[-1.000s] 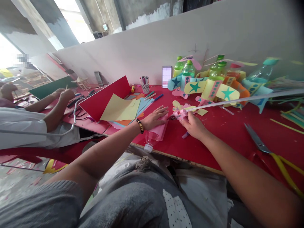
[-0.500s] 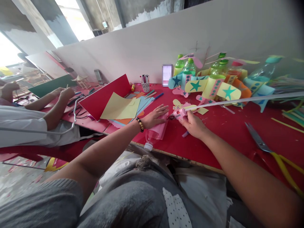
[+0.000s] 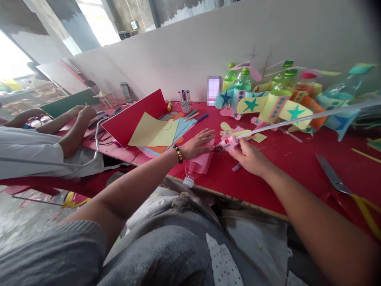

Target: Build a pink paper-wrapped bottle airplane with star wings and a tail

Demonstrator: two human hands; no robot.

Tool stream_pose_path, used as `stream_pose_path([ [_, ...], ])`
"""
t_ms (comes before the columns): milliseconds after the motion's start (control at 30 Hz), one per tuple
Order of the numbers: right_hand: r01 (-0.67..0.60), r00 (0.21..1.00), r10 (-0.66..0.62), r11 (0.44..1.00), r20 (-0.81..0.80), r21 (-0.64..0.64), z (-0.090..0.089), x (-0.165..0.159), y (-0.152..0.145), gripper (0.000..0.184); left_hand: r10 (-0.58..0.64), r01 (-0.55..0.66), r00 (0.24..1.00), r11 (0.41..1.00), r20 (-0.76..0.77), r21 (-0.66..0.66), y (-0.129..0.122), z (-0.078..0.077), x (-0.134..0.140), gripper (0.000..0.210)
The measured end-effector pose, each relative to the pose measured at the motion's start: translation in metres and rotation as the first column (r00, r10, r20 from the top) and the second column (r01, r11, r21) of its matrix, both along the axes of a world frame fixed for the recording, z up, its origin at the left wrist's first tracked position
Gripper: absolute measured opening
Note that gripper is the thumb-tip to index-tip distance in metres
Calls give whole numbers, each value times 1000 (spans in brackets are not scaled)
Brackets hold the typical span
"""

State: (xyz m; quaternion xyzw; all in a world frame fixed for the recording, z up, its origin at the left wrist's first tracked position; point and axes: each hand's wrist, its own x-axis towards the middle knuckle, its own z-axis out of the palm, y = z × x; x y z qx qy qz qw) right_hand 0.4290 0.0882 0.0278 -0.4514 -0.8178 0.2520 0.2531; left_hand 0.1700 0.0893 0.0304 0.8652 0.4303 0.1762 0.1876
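Observation:
My left hand (image 3: 197, 145) lies with its fingers stretched out across pink paper (image 3: 208, 162) that is around a clear plastic bottle (image 3: 193, 171). The bottle rests on its side, its white cap (image 3: 188, 182) toward me at the table edge. Part of the bottle and paper is hidden under the hand. My right hand (image 3: 251, 158) grips a pink hot glue gun (image 3: 229, 143), whose nozzle points left at the paper's edge; I cannot tell whether it touches. A long translucent glue stick (image 3: 279, 124) runs out of its back to the right.
Decorated bottle planes (image 3: 269, 105) stand at the back right. Scissors (image 3: 335, 178) lie to the right on the red table (image 3: 268, 194). At left are coloured papers (image 3: 153, 133), a red board (image 3: 133, 119) and a pen cup (image 3: 185, 105). Another person's hands (image 3: 85, 113) work farther left.
The whole view has shifted slightly. Both hands keep nearly the same places on the bottle and glue gun.

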Motion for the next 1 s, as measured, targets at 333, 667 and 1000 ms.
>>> stream_pose_path([
  [333, 48, 999, -48, 998, 5, 49, -5, -2, 4, 39, -18, 18, 1000, 1000, -4, -11, 5, -2, -2, 69],
  [667, -42, 999, 42, 999, -1, -10, 11, 4, -8, 45, 0, -1, 1000, 1000, -24, -21, 3, 0, -1, 66],
  [1000, -24, 999, 22, 998, -23, -57, 10, 4, -9, 49, -7, 6, 1000, 1000, -23, -17, 4, 0, -1, 66],
])
